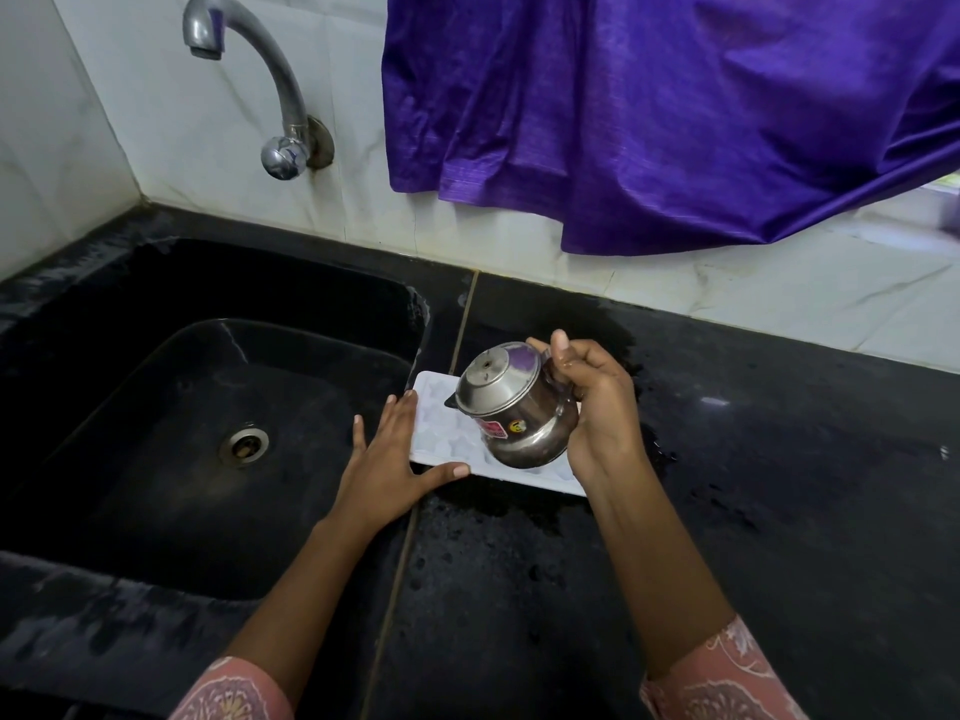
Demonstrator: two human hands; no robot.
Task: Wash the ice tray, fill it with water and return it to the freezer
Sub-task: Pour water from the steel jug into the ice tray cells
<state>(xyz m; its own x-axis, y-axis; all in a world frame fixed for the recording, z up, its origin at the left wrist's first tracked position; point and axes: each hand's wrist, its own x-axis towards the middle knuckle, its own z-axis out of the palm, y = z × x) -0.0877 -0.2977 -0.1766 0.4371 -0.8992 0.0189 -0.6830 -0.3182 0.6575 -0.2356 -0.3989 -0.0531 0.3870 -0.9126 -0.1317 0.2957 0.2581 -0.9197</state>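
Right grip (597, 407) holds jug (519, 407) above ice tray (435, 426), left grip (389, 459) touching it.

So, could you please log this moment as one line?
step: filling; right hand: tips steel pot over ice tray; left hand: flat against tray edge

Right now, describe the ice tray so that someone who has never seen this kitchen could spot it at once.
Start at the black sink; just right of its rim, on the wet black counter, lies the ice tray. It is the flat white rectangle under the tilted steel pot, the only white thing there.
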